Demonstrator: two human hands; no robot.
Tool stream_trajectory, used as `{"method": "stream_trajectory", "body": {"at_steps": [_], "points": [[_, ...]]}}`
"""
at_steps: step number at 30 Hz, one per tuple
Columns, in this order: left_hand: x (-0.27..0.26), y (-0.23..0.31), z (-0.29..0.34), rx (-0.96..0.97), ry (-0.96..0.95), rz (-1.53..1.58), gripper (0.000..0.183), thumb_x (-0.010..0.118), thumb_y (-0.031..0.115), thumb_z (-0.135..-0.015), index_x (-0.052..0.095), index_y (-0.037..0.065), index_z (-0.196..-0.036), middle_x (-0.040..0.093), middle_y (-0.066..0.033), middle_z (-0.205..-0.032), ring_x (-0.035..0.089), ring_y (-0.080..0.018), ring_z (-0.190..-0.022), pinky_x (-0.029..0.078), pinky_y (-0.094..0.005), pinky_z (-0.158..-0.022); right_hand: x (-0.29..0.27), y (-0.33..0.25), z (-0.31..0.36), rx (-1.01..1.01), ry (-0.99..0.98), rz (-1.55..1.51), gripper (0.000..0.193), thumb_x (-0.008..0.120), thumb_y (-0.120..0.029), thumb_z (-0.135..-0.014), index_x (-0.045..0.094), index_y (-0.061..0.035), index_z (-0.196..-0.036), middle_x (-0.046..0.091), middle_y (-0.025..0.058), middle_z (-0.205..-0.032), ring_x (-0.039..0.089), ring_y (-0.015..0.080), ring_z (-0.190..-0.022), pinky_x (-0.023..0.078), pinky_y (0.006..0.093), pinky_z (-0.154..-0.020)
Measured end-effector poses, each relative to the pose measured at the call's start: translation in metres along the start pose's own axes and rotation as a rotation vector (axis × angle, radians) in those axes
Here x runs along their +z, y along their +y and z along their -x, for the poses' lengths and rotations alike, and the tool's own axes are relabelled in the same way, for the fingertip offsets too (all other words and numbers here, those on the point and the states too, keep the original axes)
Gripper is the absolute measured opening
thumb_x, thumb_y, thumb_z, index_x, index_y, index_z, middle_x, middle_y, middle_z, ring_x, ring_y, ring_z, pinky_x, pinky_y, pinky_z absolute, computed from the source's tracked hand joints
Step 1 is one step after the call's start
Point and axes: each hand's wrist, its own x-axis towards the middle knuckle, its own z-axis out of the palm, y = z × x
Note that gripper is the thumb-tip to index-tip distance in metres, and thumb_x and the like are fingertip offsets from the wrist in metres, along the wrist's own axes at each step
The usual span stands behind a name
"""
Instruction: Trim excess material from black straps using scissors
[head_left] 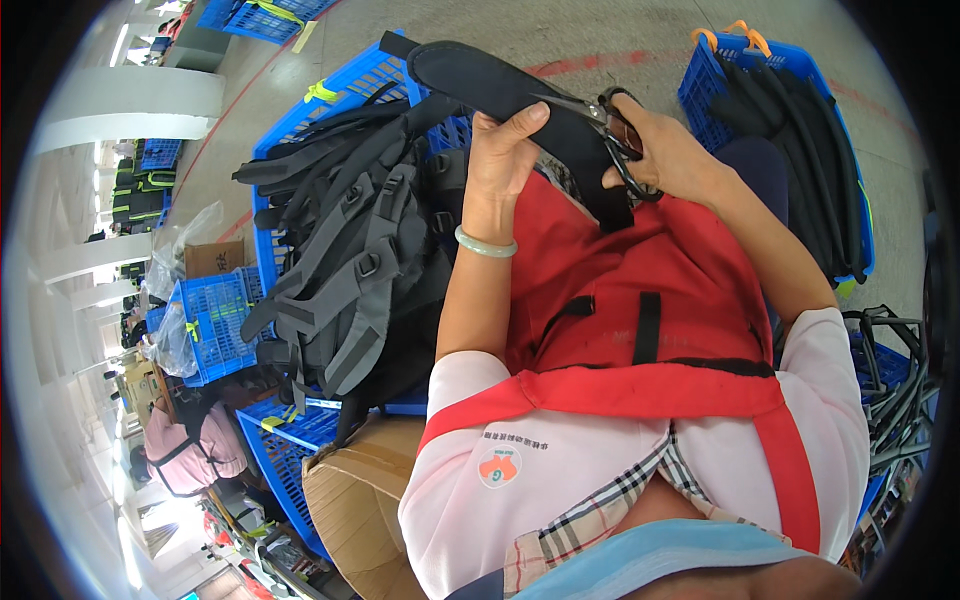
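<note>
A black padded strap (480, 82) is pinched between the thumb and fingers of my left hand (505, 145). Its rounded end sticks out to the upper left, and the rest hangs down toward my lap. My right hand (660, 150) grips a pair of scissors (624, 150) by the dark handles, fingers through the loops. The metal blades lie against the strap just right of my left thumb; whether they are cutting cannot be made out. Below both hands my red apron (640, 290) covers my lap, with a black strip on its front.
At my left, a blue crate (290, 130) is heaped with black and grey shoulder straps (350, 290). An open cardboard box (365, 490) stands nearer. Another blue crate (850, 190) with long black padded pieces is at the right. Farther left, a person in pink (205, 445) sits among more crates.
</note>
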Motion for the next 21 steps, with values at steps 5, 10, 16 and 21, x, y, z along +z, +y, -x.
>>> {"method": "stream_trajectory", "body": {"at_steps": [5,10,16,21], "points": [[0.000,0.000,0.003,-0.010,-0.003,0.013,0.025,0.066,-0.007,-0.079,0.065,0.006,-0.100,0.067,-0.0061,-0.099,0.064,-0.0207,-0.094,0.050,-0.0376,-0.090,-0.002,-0.002,-0.001,0.145,-0.096,-0.060,0.055,0.078,-0.035,-0.070,0.046,-0.0018,-0.100,0.050,0.0131,-0.068,0.049,0.0288,-0.065,0.041,0.0383,-0.061],[0.002,-0.004,0.004,-0.025,0.000,0.024,0.023,0.066,-0.006,-0.079,0.065,0.006,-0.098,0.067,-0.0055,-0.098,0.064,-0.0209,-0.093,0.050,-0.0373,-0.090,0.004,0.009,0.007,0.047,-0.014,-0.073,0.061,0.076,-0.045,-0.071,0.049,-0.0009,-0.104,0.054,0.0164,-0.066,0.053,0.0358,-0.063,0.042,0.0405,-0.060],[-0.004,-0.007,0.004,-0.034,0.001,0.033,0.022,0.064,-0.007,-0.080,0.066,0.006,-0.098,0.068,-0.0059,-0.097,0.065,-0.0218,-0.093,0.051,-0.0377,-0.089,0.002,0.001,0.008,0.055,-0.031,0.018,0.046,0.077,-0.024,-0.075,0.044,-0.0010,-0.099,0.049,0.0107,-0.068,0.044,0.0190,-0.062,0.039,0.0337,-0.057],[-0.006,-0.010,0.005,-0.042,0.006,0.057,0.022,0.063,-0.007,-0.081,0.065,0.006,-0.098,0.067,-0.0071,-0.098,0.065,-0.0223,-0.094,0.051,-0.0381,-0.089,0.002,0.002,0.007,0.168,-0.104,-0.130,0.056,0.075,-0.040,-0.076,0.050,-0.0005,-0.106,0.055,0.0182,-0.068,0.054,0.0358,-0.064,0.042,0.0405,-0.060]]}}
